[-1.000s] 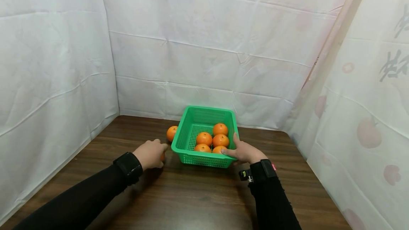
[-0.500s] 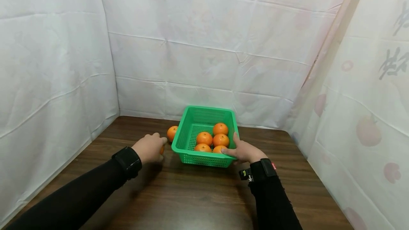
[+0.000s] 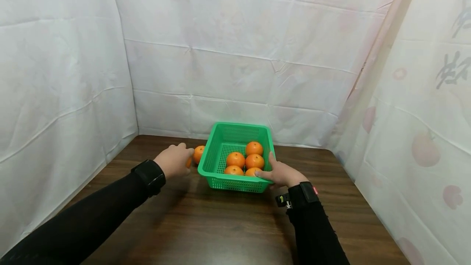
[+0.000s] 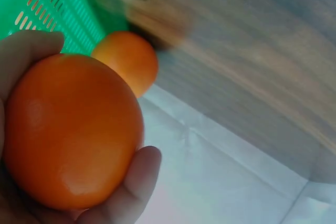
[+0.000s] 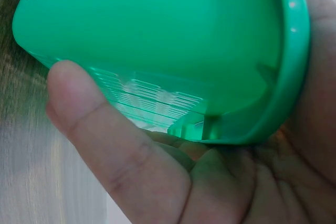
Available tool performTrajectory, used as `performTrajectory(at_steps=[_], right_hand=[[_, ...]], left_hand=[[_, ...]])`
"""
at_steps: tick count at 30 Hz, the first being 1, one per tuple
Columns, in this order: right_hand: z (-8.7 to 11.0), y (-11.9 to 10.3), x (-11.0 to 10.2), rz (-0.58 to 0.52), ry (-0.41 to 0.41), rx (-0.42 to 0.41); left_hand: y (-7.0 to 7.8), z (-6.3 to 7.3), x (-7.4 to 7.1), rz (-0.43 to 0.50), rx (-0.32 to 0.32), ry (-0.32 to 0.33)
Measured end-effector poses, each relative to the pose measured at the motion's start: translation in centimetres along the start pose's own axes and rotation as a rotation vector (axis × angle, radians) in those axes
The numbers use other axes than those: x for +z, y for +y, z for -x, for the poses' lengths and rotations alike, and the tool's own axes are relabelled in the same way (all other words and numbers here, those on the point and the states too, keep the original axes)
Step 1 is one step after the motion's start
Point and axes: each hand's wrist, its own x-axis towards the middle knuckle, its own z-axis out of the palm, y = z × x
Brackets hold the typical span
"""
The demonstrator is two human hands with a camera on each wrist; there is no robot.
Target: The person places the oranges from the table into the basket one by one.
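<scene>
My left hand (image 3: pixel 174 161) grips an orange (image 4: pixel 73 132), fingers and thumb curled round it, to the left of the green plastic basket (image 3: pixel 235 183). In the head view the hand hides most of that fruit. Another orange (image 3: pixel 198 154) lies on the table against the basket's left side; the left wrist view shows this second orange (image 4: pixel 127 62) just beyond the held one. At the basket's near right corner, my right hand (image 3: pixel 282 174) holds the rim, thumb over the top and fingers under the outer wall. Several oranges (image 3: pixel 235 159) sit inside, toward the right and front.
The basket stands on a dark wooden table (image 3: pixel 228 224) near its back edge. White sheeting (image 3: pixel 235 72) hangs behind and on the left, and a printed curtain (image 3: pixel 412 154) hangs at the right.
My left hand has moved up and away from me with the orange, closer to the loose orange beside the basket. The right hand and basket have stayed in place.
</scene>
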Motion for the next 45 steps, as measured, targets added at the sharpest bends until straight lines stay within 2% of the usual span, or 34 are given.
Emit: performTrajectory(at_steps=[3,9,19,23,31,38,45], right_hand=[[0.0,0.1,0.1,-0.002,-0.002,0.005],[0.1,-0.1,0.1,0.002,-0.007,0.005],[0.0,-0.3,-0.1,0.003,-0.002,0.004],[-0.1,-0.1,0.0,-0.008,-0.003,0.007],[0.2,-0.3,0.1,-0.016,-0.004,0.002],[0.4,-0.6,-0.1,-0.021,-0.003,0.008],[0.1,-0.4,0.0,-0.034,-0.010,0.005]], left_hand=[[0.3,-0.4,-0.1,-0.024,0.007,0.052],[0.9,-1.2,-0.9,-0.055,-0.023,0.130],[1.5,-2.3,-1.7,-0.072,0.032,0.202],[1.7,-2.9,-1.5,-0.079,0.045,0.211],[2.1,-3.9,-1.6,-0.021,0.052,0.225],[2.2,-4.3,-1.9,-0.052,0.064,0.246],[2.5,-5.3,-1.6,-0.109,0.065,0.249]])
